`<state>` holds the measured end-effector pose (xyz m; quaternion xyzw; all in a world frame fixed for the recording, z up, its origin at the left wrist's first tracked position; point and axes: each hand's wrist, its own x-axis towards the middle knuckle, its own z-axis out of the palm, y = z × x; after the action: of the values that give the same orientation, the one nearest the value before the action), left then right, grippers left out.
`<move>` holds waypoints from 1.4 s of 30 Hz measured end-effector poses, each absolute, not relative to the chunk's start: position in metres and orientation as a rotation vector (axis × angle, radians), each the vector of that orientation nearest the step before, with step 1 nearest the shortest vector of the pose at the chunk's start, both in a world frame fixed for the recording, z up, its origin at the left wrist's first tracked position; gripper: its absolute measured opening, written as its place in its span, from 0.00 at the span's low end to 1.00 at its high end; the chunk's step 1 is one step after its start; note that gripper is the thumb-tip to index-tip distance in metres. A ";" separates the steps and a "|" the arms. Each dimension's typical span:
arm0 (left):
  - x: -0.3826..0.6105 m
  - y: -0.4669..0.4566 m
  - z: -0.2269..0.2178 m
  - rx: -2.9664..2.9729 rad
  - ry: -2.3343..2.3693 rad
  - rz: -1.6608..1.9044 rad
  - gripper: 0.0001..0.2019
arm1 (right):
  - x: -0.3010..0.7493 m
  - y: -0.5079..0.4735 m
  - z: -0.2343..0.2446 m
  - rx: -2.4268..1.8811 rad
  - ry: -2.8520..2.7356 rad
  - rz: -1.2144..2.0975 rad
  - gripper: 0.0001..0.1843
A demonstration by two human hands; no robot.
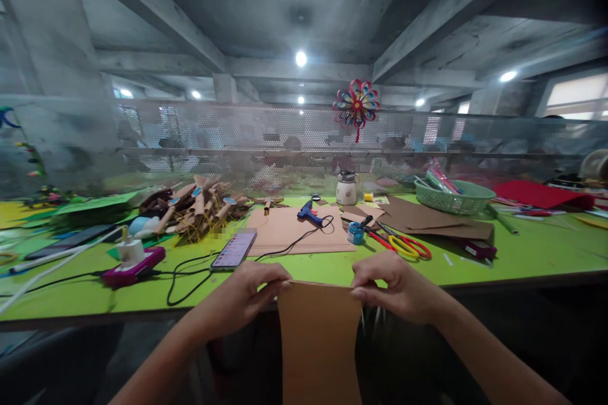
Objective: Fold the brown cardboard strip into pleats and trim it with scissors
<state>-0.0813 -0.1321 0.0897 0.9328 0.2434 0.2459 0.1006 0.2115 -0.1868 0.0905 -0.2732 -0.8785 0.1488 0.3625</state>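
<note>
A strip of brown kraft paper hangs down in front of the table's near edge, its lower end out of the picture. My left hand pinches its upper left corner between thumb and fingers. At the upper right corner, my right hand grips it the same way. The top edge is stretched between both hands. Beyond it on the green table lie a blue glue gun on a brown sheet, a phone with a lit screen, and a small blue jar.
Scissors with red and yellow handles lie right of the jar. A purple power strip with cables sits at left, near brown paper figures. Brown sheets and a green basket are at right. A perforated metal screen stands behind.
</note>
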 end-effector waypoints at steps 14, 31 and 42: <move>-0.021 -0.134 0.125 2.124 0.242 0.794 0.20 | 0.190 -0.221 0.159 -0.487 -2.399 0.283 0.14; 0.012 -0.101 0.079 1.678 0.493 1.037 0.19 | 0.244 -0.163 0.164 -0.791 -2.119 0.050 0.07; -0.025 -0.111 0.036 1.975 0.829 1.397 0.18 | 0.253 -0.114 0.133 -1.192 -2.375 0.203 0.12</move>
<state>-0.0253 -0.1107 0.0362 0.7395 0.3103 0.5233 0.2881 0.2527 -0.1137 0.1331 -0.4347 -0.8660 0.0742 0.2357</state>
